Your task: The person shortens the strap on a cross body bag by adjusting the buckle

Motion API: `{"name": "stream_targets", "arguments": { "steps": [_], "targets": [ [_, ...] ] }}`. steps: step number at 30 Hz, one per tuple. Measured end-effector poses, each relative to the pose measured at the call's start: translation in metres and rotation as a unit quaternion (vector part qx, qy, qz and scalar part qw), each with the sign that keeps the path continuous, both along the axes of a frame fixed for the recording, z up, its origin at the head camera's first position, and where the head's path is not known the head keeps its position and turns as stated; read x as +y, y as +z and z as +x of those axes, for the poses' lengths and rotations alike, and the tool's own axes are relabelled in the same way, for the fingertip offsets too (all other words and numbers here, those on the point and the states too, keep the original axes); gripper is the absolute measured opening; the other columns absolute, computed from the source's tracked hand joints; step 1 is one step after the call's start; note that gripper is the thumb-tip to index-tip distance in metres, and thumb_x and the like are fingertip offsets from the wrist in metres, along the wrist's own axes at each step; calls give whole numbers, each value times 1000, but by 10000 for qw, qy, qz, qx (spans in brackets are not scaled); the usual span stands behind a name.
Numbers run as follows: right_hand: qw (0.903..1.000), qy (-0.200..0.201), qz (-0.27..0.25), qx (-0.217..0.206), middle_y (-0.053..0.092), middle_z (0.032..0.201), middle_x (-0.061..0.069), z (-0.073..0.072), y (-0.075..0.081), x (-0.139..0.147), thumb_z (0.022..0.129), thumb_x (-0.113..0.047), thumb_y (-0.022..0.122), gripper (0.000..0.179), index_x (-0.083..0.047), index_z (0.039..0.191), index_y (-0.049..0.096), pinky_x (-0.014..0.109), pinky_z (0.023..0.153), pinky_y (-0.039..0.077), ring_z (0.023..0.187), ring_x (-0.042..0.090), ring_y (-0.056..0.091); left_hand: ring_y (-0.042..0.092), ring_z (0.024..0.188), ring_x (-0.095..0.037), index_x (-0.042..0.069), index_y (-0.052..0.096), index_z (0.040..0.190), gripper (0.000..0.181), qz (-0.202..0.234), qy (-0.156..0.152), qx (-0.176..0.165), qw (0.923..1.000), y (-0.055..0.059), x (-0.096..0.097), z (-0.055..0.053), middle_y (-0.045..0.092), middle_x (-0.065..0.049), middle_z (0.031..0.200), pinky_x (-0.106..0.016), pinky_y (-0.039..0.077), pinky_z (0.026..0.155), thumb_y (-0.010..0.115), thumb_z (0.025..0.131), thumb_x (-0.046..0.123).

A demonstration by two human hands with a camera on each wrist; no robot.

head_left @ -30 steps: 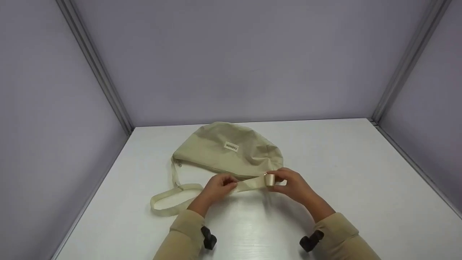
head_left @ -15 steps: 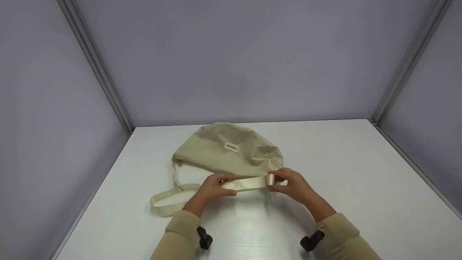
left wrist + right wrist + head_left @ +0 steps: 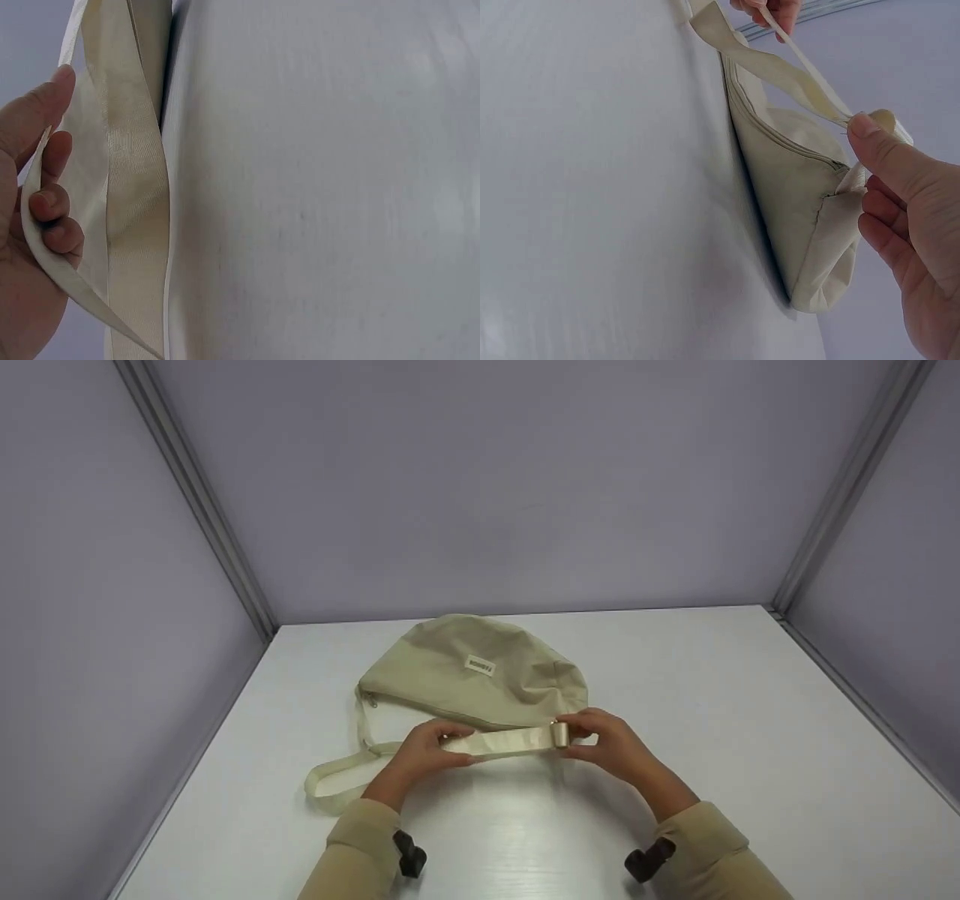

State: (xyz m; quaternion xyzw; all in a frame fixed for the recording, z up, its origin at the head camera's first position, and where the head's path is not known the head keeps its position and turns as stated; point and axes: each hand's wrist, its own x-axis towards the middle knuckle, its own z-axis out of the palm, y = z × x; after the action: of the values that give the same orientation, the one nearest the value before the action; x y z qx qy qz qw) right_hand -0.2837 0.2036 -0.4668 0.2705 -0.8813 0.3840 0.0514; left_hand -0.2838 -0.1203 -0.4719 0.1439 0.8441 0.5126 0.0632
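Observation:
A beige cloth bag [image 3: 457, 679] with a small label [image 3: 480, 665] lies flat at mid-table. Its strap [image 3: 510, 741] is stretched between both hands near the bag's front edge. My left hand [image 3: 427, 750] pinches the strap; in the left wrist view, the strap crosses the palm of that hand [image 3: 30, 217], with several fingers curled. Thumb and fingers of my right hand [image 3: 607, 739] grip the folded strap end [image 3: 561, 734] by the bag's right corner. In the right wrist view, the right thumb [image 3: 870, 129] presses on the looped strap, and the bag's zipper [image 3: 780, 139] shows.
The rest of the strap [image 3: 330, 780] lies in a loop on the white table [image 3: 712, 697], left of the left forearm. Grey panels [image 3: 495, 487] rise behind the table and on both sides. A small black device [image 3: 649, 861] sits on each wrist.
My left hand has slid leftward along the strap, so more of it shows between the hands. The right hand holds its place, and the bag stays still.

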Motion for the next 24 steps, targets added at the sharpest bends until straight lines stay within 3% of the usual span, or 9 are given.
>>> {"name": "stream_targets", "arguments": {
  "steps": [7, 13, 18, 21, 24],
  "targets": [
    [10000, 15, 26, 1, 67, 104, 6, 0, -1, 2, 78, -13, 82, 46, -5, 121, 69, 41, 82, 53, 91, 15, 59, 58, 112, -31, 5, 72, 115, 40, -334, 82, -100, 9994, 0, -12, 2, 66, -13, 115, -45, 47, 99, 83, 78, 14],
    [10000, 74, 22, 37, 67, 104, 6, 0, -1, 3, 78, -13, 82, 47, -4, 121, 69, 41, 82, 53, 91, 15, 60, 59, 109, -30, 4, 71, 117, 43, -467, -63, -86, 9989, -1, -16, 2, 66, -13, 114, -43, 48, 95, 83, 78, 16],
    [9999, 79, -15, 91, 67, 102, 5, 0, -1, 5, 78, -13, 82, 46, -5, 121, 69, 39, 81, 53, 90, 15, 59, 55, 111, -32, 0, 66, 122, 46, -408, -197, -293, 9985, -1, -22, 3, 63, -18, 122, -39, 47, 90, 79, 82, 21],
    [9999, 103, 3, 117, 67, 103, 5, -1, -2, 7, 79, -14, 82, 45, -5, 121, 69, 38, 81, 53, 90, 17, 60, 53, 115, -35, -1, 64, 123, 46, -299, -70, -412, 9987, 1, -28, 4, 60, -20, 124, -40, 47, 90, 77, 85, 23],
    [9999, 95, -8, 103, 67, 105, 6, -1, -2, 10, 80, -14, 81, 45, -5, 121, 68, 39, 82, 54, 92, 20, 62, 55, 113, -35, -1, 66, 120, 41, -353, 187, -256, 9989, 4, -36, 3, 61, -18, 121, -42, 48, 90, 74, 88, 23]
  ]
}}
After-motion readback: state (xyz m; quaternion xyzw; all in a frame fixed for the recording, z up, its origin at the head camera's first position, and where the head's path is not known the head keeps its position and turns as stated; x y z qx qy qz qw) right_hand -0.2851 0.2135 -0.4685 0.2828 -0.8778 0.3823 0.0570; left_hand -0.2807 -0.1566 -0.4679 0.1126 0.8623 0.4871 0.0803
